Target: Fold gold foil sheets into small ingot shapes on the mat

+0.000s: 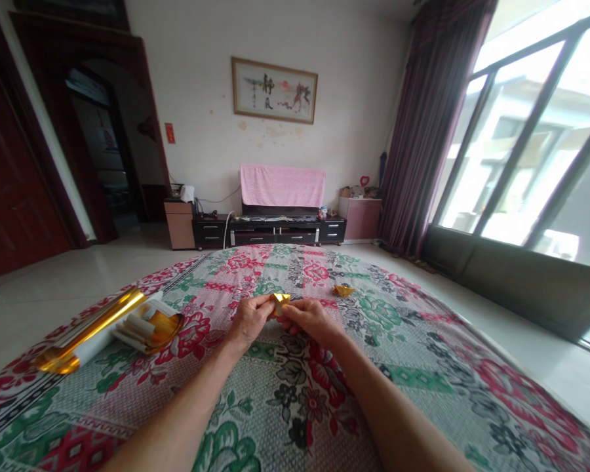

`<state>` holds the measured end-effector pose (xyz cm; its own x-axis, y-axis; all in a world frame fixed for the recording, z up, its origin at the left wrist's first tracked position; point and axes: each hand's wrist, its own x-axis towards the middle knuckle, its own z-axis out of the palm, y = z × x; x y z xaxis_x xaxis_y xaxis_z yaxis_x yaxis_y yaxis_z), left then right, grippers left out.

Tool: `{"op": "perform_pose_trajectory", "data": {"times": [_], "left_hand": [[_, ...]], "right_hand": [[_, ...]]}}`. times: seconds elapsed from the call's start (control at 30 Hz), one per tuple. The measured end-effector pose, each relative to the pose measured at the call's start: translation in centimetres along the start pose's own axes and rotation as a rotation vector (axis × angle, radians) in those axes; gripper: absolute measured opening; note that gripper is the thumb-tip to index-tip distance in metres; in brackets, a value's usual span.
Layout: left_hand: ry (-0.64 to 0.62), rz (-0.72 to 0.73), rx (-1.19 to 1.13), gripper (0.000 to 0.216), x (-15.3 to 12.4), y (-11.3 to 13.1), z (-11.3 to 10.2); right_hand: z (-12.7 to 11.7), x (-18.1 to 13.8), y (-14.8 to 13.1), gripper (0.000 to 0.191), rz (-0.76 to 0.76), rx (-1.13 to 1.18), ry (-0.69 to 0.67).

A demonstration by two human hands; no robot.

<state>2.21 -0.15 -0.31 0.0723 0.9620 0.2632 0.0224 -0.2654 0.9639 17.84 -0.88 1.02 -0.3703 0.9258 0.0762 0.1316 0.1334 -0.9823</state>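
My left hand (248,319) and my right hand (309,318) meet above a flower-patterned cloth (295,393). Both pinch a small folded piece of gold paper (279,300) between their fingertips. The fingers of each hand are closed on it. A finished folded gold paper piece (343,290) lies on the cloth a little beyond and to the right of my right hand. To my left lies a stack of gold foil sheets (109,324), partly curled, with white backing showing.
The cloth covers a wide surface that fills the lower view. Beyond it is tiled floor, a dark TV cabinet (270,231) draped with a pink towel, a framed picture on the wall, a doorway at left, and big windows with a purple curtain at right.
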Motion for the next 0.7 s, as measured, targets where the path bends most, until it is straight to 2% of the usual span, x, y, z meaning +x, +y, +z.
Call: {"op": "perform_pose_trajectory", "data": {"times": [0.13, 0.33, 0.47, 0.7], "left_hand": [[-0.009, 0.014, 0.006, 0.025, 0.0, -0.1, 0.0], [-0.002, 0.043, 0.054, 0.025, -0.3, 0.5, 0.0], [-0.033, -0.005, -0.025, 0.034, -0.5, 0.9, 0.2], [-0.104, 0.014, 0.004, 0.03, -1.0, 1.4, 0.0]], "right_hand": [[0.0, -0.2, -0.2, 0.035, 0.021, 0.059, 0.015], [0.5, 0.1, 0.1, 0.03, 0.05, 0.053, 0.109], [0.6, 0.2, 0.0, 0.029, 0.073, 0.033, 0.141], [0.6, 0.2, -0.3, 0.028, 0.103, 0.022, 0.153]]}}
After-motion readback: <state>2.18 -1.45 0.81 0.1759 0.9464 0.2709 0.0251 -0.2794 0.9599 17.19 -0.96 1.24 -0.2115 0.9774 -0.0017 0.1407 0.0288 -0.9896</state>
